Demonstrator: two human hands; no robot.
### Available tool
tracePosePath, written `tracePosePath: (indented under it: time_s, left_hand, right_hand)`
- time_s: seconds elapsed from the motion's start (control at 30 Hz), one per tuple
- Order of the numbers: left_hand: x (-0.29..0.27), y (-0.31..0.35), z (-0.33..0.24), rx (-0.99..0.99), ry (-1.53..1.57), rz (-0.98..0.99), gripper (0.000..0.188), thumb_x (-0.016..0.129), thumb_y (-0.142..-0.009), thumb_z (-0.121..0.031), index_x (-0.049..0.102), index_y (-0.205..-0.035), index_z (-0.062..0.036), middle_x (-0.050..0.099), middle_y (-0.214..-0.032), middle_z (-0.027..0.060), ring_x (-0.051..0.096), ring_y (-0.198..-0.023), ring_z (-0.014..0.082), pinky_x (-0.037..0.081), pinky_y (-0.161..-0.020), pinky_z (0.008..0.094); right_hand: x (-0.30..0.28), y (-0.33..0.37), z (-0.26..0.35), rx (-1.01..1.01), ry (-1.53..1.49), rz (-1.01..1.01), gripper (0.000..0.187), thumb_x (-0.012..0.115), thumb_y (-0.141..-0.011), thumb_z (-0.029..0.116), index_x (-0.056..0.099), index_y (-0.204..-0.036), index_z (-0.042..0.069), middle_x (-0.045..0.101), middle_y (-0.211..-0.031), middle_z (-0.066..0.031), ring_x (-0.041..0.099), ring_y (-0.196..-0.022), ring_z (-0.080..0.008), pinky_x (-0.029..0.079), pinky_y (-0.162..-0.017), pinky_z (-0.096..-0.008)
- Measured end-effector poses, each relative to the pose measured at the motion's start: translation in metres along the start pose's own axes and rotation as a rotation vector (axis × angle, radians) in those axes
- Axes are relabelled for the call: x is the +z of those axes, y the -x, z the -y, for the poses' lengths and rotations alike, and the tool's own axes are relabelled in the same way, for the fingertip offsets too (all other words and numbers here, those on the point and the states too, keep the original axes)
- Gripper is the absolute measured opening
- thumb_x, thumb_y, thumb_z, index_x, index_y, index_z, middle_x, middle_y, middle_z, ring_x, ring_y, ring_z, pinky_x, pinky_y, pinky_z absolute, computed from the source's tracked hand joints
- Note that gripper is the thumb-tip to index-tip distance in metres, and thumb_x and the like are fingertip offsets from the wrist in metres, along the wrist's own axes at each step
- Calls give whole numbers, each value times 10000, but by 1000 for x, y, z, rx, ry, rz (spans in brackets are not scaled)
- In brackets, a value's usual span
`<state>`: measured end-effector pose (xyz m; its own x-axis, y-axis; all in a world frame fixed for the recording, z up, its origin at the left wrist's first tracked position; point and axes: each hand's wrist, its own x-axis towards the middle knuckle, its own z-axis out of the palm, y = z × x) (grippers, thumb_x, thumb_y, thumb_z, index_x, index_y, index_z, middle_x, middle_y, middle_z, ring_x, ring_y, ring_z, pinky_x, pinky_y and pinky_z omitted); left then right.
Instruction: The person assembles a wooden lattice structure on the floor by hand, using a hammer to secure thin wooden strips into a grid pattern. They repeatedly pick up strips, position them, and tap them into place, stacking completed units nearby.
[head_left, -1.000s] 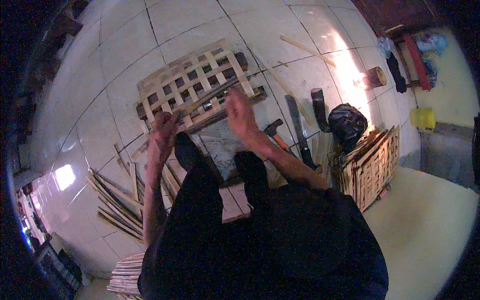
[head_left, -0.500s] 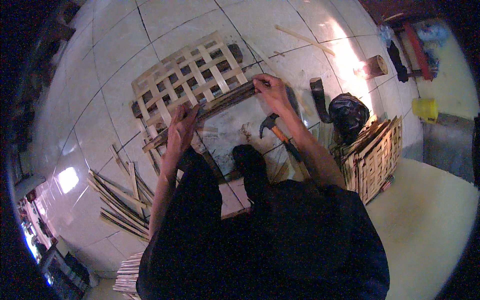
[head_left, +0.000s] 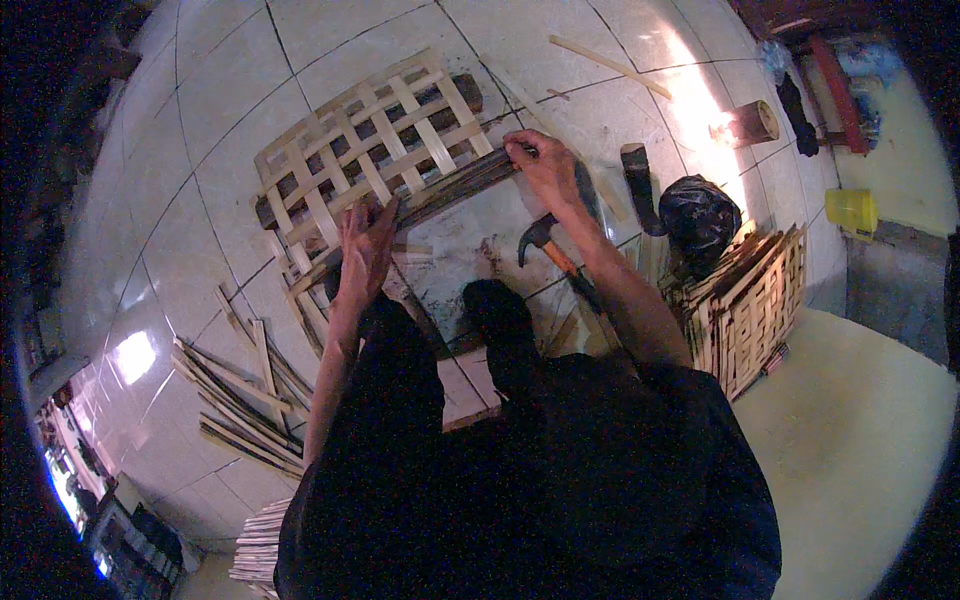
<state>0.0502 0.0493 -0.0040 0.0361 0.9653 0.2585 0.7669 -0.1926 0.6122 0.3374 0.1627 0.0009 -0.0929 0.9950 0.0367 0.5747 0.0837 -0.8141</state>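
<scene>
A woven lattice panel of pale flat strips [head_left: 385, 140] lies on the tiled floor ahead of me, with dark pieces showing beneath it. Along its near edge runs a dark strip [head_left: 465, 188], which looks like split bamboo or wood. My left hand [head_left: 367, 248] is closed on this strip near its left part, fingers bent over it. My right hand [head_left: 543, 168] pinches the right end of the same strip at the panel's near right corner. Below my right forearm lies a claw hammer [head_left: 556, 256] with an orange and black handle.
Loose strips [head_left: 240, 400] lie at the left. To the right are a dark curved piece [head_left: 640, 190], a black plastic bag [head_left: 700, 222] and a stack of woven panels [head_left: 755, 315]. A short log [head_left: 755, 124] and a yellow container [head_left: 850, 212] are farther right.
Both hands have shifted slightly farther from me along with the strip. The panel appears a little higher in the view. Both hands keep their hold.
</scene>
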Motion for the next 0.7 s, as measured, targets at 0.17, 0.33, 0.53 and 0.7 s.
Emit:
tracePosePath:
  time_s: [0.17,0.33,0.53,0.7]
  left_hand:
    - [7,3,13,84,-142,7,202,620,-916,-177,600,-944,22,586,-810,122,582,-673,222,505,-580,360]
    - [7,1,11,98,-28,-25,196,630,-908,-171,583,-898,20,566,-766,101,560,-622,204,496,-517,337]
    - [11,6,21,18,-15,31,210,644,-895,-163,618,-1036,-10,572,-862,122,581,-710,225,491,-542,355]
    - [0,5,16,155,-169,69,382,675,-812,-141,625,-1184,-72,550,-1028,160,548,-900,310,443,-772,432]
  right_hand:
    - [-2,3,9,29,57,6,250,634,-867,258,696,-1046,95,693,-774,-70,644,-666,-149,501,-647,-297]
    - [-6,7,22,98,22,15,217,631,-852,251,701,-991,99,698,-936,-122,664,-875,-292,506,-800,-380]
    - [-1,7,15,70,2,-12,215,639,-846,245,698,-986,93,696,-930,-127,661,-853,-297,505,-796,-377]
    - [-1,11,21,78,5,-39,203,646,-841,223,689,-982,84,694,-925,-127,660,-860,-295,504,-798,-377]
